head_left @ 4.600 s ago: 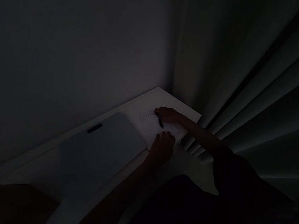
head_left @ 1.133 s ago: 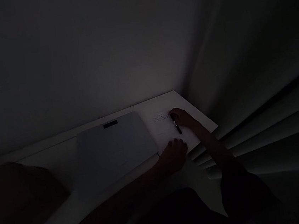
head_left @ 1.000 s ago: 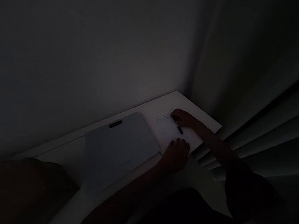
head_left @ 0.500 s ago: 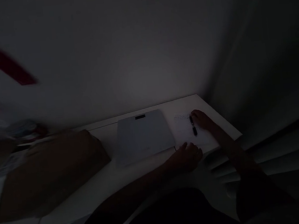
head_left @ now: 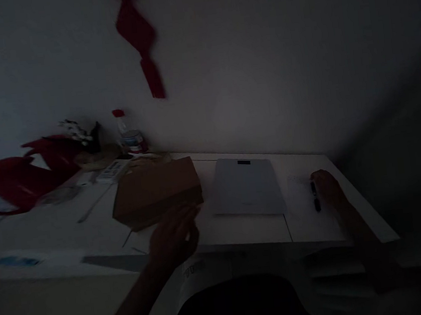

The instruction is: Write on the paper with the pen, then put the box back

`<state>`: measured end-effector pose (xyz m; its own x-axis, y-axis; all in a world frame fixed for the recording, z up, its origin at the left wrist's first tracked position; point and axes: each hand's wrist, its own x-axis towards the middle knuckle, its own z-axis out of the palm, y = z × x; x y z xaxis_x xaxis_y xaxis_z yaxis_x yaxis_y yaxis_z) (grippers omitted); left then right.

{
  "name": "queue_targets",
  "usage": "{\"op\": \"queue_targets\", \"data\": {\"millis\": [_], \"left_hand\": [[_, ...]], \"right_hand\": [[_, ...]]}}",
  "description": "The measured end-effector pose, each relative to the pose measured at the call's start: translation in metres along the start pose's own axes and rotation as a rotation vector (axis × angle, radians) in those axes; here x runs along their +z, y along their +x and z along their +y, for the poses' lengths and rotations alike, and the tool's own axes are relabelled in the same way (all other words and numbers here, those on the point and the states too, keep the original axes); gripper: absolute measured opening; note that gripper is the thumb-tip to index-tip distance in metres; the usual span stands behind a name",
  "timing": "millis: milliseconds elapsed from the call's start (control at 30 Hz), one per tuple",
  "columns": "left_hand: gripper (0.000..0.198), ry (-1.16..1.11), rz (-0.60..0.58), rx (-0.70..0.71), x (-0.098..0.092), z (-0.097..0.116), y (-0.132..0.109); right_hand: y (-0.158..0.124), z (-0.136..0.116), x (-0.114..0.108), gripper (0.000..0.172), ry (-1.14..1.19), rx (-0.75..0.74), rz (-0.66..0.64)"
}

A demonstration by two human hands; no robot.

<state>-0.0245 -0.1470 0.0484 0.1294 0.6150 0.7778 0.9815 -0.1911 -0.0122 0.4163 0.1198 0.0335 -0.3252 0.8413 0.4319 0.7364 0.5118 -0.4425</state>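
Note:
The view is dark. My left hand (head_left: pixel 173 236) hovers at the near right corner of a brown cardboard box (head_left: pixel 157 188), its fingers stretched toward the box and somewhat blurred. Whether they touch it I cannot tell. My right hand (head_left: pixel 328 187) rests with curled fingers on a white sheet of paper (head_left: pixel 300 200) with printed marks along its top. Just left of those fingers is a black pen (head_left: pixel 316 201), lying lengthwise over the paper. The fingertips are at its upper end, and what they grip is hidden. Between the hands sits a flat white scale (head_left: pixel 247 188) with a small dark display.
Red pitcher-like objects (head_left: pixel 13 183) stand on the left of the white table (head_left: pixel 241 232). Behind the box are a red-capped bottle (head_left: pixel 119 122), a jar (head_left: pixel 133 140) and white flowers (head_left: pixel 76 131). A red ornament (head_left: pixel 137 32) hangs on the wall.
My view has swung left, bringing the red pitcher-like objects and bottle into sight. My left hand has moved from the paper's front edge to the box. My right hand stays by the pen.

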Motion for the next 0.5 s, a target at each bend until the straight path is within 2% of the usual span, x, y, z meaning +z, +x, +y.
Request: {"op": "queue_targets", "data": {"millis": [100, 200, 367, 433, 467, 500], "left_hand": [[0.044, 0.084, 0.163, -0.198, -0.025, -0.042, -0.016], [0.033, 0.106, 0.275, -0.485, -0.036, -0.081, -0.029], [0.048, -0.432, 0.431, -1.041, -0.021, -0.129, -0.043], [0.051, -0.612, 0.386, -1.186, -0.012, -0.140, -0.051], [0.050, -0.605, 0.311, -1.161, -0.008, -0.144, -0.055], [0.048, -0.531, 0.200, -1.066, -0.005, -0.147, -0.061]], "right_hand": [[0.011, -0.061, 0.020, 0.040, 0.137, -0.031, -0.036], [0.024, -0.130, 0.056, 0.046, 0.315, -0.106, -0.155], [0.043, -0.229, 0.128, 0.063, 0.572, -0.181, -0.399], [0.050, -0.256, 0.154, 0.074, 0.656, -0.136, -0.490], [0.053, -0.267, 0.165, 0.079, 0.668, -0.099, -0.527], [0.055, -0.276, 0.176, 0.083, 0.668, -0.066, -0.551]]}}
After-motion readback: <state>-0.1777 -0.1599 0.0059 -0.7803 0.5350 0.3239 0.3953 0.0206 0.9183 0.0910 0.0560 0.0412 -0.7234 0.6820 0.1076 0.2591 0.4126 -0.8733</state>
